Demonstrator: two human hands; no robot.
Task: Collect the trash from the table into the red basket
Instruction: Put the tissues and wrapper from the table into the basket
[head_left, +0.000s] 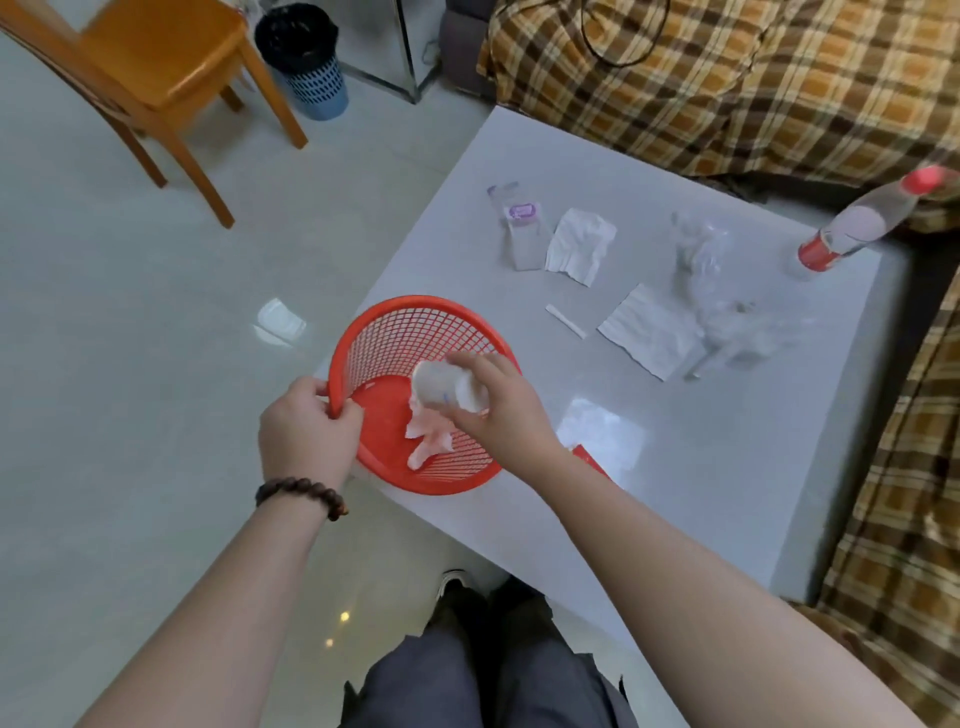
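Observation:
The red basket (395, 332) is tilted at the near left corner of the white table (727, 467). My left hand (306, 431) grips its left rim. My right hand (498, 410) holds a small white cup (447, 387) on its side over the basket's mouth. A crumpled tissue (428, 441) lies inside the basket. Further back on the table lie a clear wrapper with a purple label (519, 228), two white napkins (581, 245) (649, 330), a paper strip (565, 320) and crumpled clear plastic (717, 291).
A plastic bottle with a red cap (857, 223) stands at the table's far right. A plaid-covered sofa (753, 78) borders the table behind and to the right. A wooden chair (156, 78) and a blue bin (311, 62) stand on the floor at left.

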